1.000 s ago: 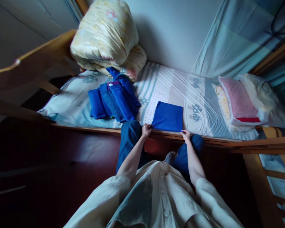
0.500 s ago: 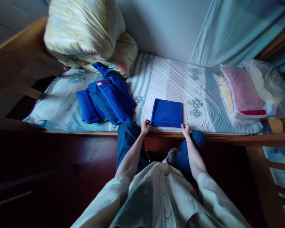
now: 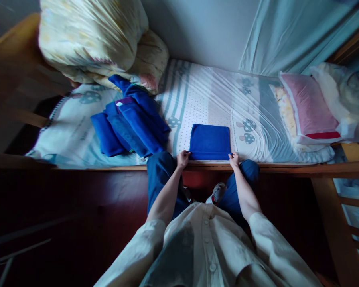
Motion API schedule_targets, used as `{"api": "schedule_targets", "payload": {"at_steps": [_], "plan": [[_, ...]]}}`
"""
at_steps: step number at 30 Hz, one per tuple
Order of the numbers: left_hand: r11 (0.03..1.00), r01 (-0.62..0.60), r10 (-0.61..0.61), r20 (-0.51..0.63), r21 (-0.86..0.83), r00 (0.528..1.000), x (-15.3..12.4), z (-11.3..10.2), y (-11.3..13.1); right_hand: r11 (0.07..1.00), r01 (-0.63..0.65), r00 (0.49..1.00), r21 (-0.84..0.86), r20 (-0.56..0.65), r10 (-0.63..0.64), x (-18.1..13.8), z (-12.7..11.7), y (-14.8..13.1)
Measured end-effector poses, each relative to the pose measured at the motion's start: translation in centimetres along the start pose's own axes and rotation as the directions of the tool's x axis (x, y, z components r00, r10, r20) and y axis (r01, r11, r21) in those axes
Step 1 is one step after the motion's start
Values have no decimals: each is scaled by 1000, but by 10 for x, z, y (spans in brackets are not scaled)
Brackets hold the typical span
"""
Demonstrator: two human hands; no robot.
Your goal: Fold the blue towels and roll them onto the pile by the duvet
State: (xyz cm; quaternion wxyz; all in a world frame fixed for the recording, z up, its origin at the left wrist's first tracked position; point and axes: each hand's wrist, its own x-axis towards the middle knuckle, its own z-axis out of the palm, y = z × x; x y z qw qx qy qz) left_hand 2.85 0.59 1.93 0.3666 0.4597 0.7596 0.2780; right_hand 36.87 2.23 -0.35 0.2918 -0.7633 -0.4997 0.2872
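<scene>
A blue cloth, folded into a flat rectangle, lies on the bed near its front edge. Its near edge carries a narrow folded strip. My left hand pinches the near left corner, and my right hand pinches the near right corner. To the left, several blue cloths lie in a loose overlapping pile, some folded or rolled into long bundles; a purple patch with a white label shows on one.
The bed has a patterned sheet. A bulky yellow quilt stands at the back left; a pink pillow lies at the right. A wooden rail runs along the front, with a wooden ladder at the lower right.
The strip along the cloth's near edge now lies flatter, and both hands keep their hold on the corners. The view has shifted slightly.
</scene>
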Motion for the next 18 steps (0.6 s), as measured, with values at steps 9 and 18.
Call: {"api": "schedule_targets", "payload": {"at_steps": [9,18], "plan": [[961,-238,253,-97,140,963,-9,-2,-3,960,182,973,-211,-102,-207,-21,-16,-19],[592,-684,519,448,426,728,-15,14,-6,676,625,770,-391,452,-451,-52,-22,-40]]}}
